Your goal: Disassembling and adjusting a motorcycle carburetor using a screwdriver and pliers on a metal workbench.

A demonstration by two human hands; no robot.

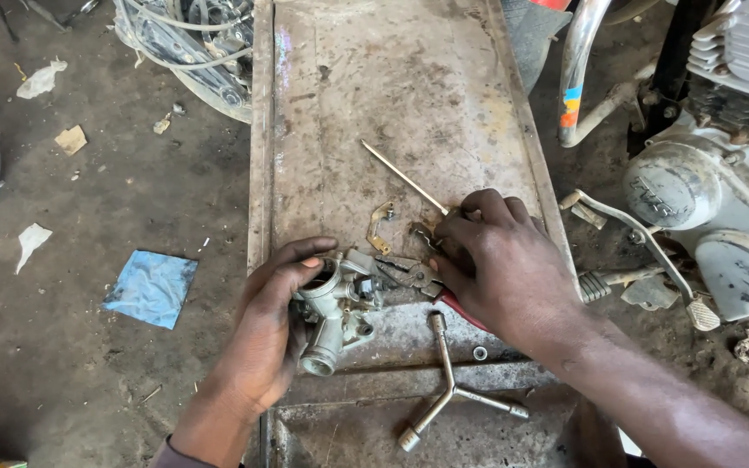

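Upright, carburetor (337,314) (left hand (275,334)).

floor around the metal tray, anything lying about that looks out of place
Yes: a crumpled blue sheet lies on the dirt floor left of the metal tray, with torn white scraps and a cardboard bit scattered beyond it. They look like litter.

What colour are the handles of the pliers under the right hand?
Red, seen in the head view: the pliers' red handle pokes out beneath the right hand.

dull cast-metal carburetor (340,308) on rusty, scuffed metal tray (409,87).
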